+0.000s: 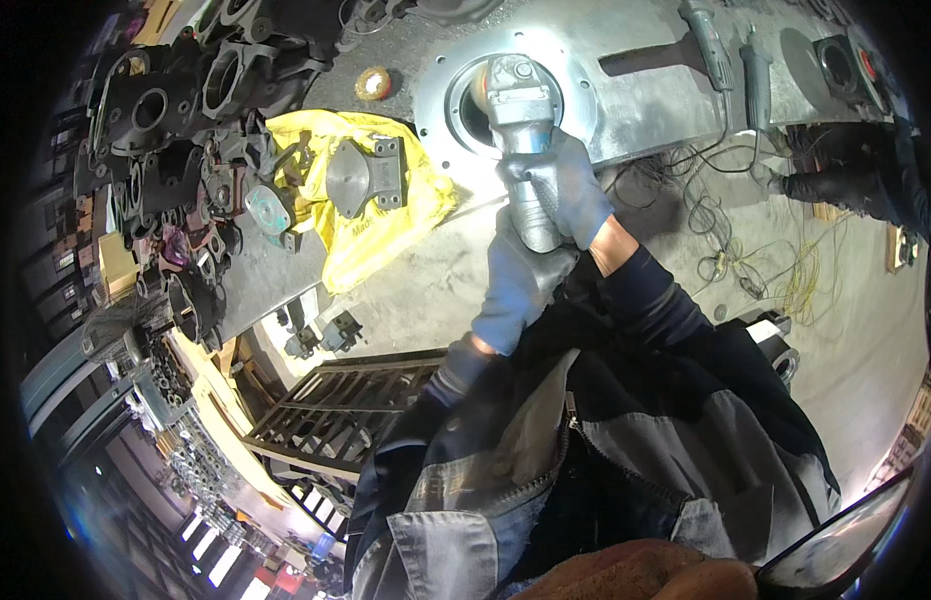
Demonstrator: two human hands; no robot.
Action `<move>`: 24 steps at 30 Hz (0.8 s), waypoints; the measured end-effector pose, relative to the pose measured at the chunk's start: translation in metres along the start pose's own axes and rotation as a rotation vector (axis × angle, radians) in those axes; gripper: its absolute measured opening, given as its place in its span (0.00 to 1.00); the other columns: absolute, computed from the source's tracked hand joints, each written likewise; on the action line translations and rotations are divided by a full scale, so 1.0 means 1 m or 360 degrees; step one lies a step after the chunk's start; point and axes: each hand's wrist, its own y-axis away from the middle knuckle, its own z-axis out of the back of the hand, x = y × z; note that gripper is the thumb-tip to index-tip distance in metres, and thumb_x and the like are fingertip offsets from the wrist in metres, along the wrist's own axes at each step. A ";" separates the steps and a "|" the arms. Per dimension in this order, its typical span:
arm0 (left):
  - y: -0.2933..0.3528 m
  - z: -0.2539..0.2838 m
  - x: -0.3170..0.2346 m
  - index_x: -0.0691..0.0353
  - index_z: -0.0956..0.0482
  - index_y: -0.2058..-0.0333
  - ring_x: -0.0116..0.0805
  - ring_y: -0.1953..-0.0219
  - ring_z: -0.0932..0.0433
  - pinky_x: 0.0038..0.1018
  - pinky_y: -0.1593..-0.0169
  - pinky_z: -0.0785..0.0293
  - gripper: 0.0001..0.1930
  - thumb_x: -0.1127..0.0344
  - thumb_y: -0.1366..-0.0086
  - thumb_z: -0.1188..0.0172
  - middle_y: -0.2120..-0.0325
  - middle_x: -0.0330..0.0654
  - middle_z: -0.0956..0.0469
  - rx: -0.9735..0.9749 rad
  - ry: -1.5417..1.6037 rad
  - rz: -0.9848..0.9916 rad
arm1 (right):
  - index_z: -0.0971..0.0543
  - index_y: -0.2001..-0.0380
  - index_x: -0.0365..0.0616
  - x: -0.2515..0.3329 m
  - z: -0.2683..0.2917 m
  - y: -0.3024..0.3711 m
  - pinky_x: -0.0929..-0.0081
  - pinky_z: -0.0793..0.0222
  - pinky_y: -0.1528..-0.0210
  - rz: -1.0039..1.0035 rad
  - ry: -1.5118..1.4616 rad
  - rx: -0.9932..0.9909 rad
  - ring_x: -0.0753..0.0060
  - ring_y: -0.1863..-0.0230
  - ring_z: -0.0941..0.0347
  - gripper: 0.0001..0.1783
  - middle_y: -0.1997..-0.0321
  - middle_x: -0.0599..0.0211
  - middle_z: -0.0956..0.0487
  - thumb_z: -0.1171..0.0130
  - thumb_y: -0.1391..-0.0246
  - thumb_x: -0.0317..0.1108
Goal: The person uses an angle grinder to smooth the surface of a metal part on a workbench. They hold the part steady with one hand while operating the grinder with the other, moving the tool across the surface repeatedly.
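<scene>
**Grinder at the round opening**

Both gloved hands hold the angle grinder [526,130]: the right hand [561,185] is clamped around its body, the left hand [516,285] closed on its rear end. Its head sits in the round flange [436,100] of a grey steel plate [646,100].

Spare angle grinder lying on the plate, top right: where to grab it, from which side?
Probably the long slim body of the spare grinder, mid-length, coming from above. It lies flat on the grey plate, head end away from the person, beside a second one, so side access looks tight.
</scene>
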 end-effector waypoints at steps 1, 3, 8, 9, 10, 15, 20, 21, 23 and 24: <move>0.001 0.002 -0.001 0.66 0.33 0.44 0.35 0.59 0.19 0.30 0.54 0.20 0.34 0.70 0.49 0.26 0.57 0.48 0.20 0.0006 -0.0028 0.0088 | 0.22 0.56 0.31 -0.001 0.000 0.003 0.65 0.19 0.65 -0.0006 0.0037 -0.0037 0.66 0.72 0.19 0.25 0.68 0.55 0.17 0.26 0.55 0.34; 0.005 0.003 0.001 0.67 0.32 0.46 0.34 0.62 0.18 0.31 0.56 0.19 0.33 0.70 0.49 0.26 0.60 0.47 0.19 0.0008 -0.0103 0.0196 | 0.22 0.57 0.29 -0.008 0.001 0.009 0.67 0.20 0.65 0.0008 0.0143 -0.0102 0.66 0.72 0.19 0.26 0.68 0.55 0.17 0.25 0.56 0.35; 0.003 -0.001 0.006 0.68 0.32 0.46 0.36 0.63 0.17 0.33 0.57 0.20 0.34 0.67 0.49 0.24 0.62 0.47 0.18 -0.0056 -0.0237 0.0069 | 0.23 0.57 0.27 -0.015 0.000 0.006 0.68 0.22 0.65 0.0244 0.0394 -0.0167 0.66 0.69 0.19 0.31 0.66 0.54 0.17 0.25 0.60 0.38; 0.001 -0.002 0.006 0.68 0.32 0.46 0.37 0.63 0.17 0.33 0.56 0.20 0.35 0.66 0.48 0.24 0.63 0.48 0.18 -0.0037 -0.0188 -0.0059 | 0.23 0.57 0.27 -0.014 0.002 0.008 0.68 0.22 0.65 0.0262 0.0364 -0.0169 0.66 0.69 0.19 0.30 0.66 0.54 0.17 0.25 0.60 0.37; 0.000 -0.002 0.007 0.69 0.33 0.45 0.38 0.62 0.17 0.33 0.56 0.20 0.35 0.65 0.47 0.24 0.63 0.49 0.18 -0.0013 -0.0148 -0.0126 | 0.23 0.57 0.28 -0.014 0.004 0.009 0.67 0.22 0.65 0.0279 0.0335 -0.0170 0.67 0.68 0.19 0.29 0.66 0.55 0.17 0.25 0.59 0.36; -0.026 0.060 -0.006 0.69 0.23 0.50 0.38 0.59 0.15 0.33 0.53 0.21 0.22 0.62 0.37 0.29 0.60 0.52 0.16 0.0449 -0.0502 -0.0522 | 0.22 0.55 0.33 -0.004 0.020 0.016 0.73 0.21 0.67 0.0411 0.0263 -0.0194 0.73 0.69 0.20 0.24 0.65 0.61 0.18 0.27 0.54 0.31; -0.186 0.115 -0.054 0.68 0.24 0.42 0.59 0.53 0.17 0.47 0.47 0.22 0.31 0.48 0.34 0.34 0.55 0.62 0.17 -0.0507 -0.1465 -0.1551 | 0.19 0.60 0.31 0.018 0.029 0.050 0.73 0.21 0.60 0.0501 0.0283 -0.0414 0.70 0.67 0.18 0.14 0.64 0.59 0.15 0.35 0.52 0.24; -0.214 0.114 -0.064 0.68 0.24 0.42 0.59 0.52 0.17 0.48 0.46 0.22 0.33 0.44 0.34 0.35 0.53 0.62 0.18 -0.0214 -0.1717 -0.1276 | 0.18 0.62 0.31 0.021 0.027 0.055 0.73 0.22 0.59 0.0529 0.0171 -0.0416 0.70 0.66 0.18 0.13 0.65 0.59 0.15 0.35 0.52 0.26; -0.254 0.110 -0.076 0.67 0.24 0.43 0.60 0.52 0.17 0.49 0.46 0.23 0.36 0.37 0.33 0.40 0.54 0.62 0.18 0.0125 -0.1868 -0.1068 | 0.18 0.61 0.31 0.021 0.025 0.067 0.73 0.22 0.60 0.0633 0.0316 -0.0577 0.70 0.66 0.18 0.15 0.64 0.60 0.15 0.35 0.53 0.28; -0.264 0.109 -0.073 0.66 0.23 0.45 0.59 0.53 0.17 0.50 0.47 0.22 0.37 0.34 0.32 0.43 0.57 0.61 0.17 0.0204 -0.1812 -0.1058 | 0.18 0.61 0.31 0.018 0.025 0.075 0.73 0.23 0.60 0.0651 0.0385 -0.0656 0.70 0.66 0.19 0.16 0.64 0.60 0.15 0.36 0.53 0.30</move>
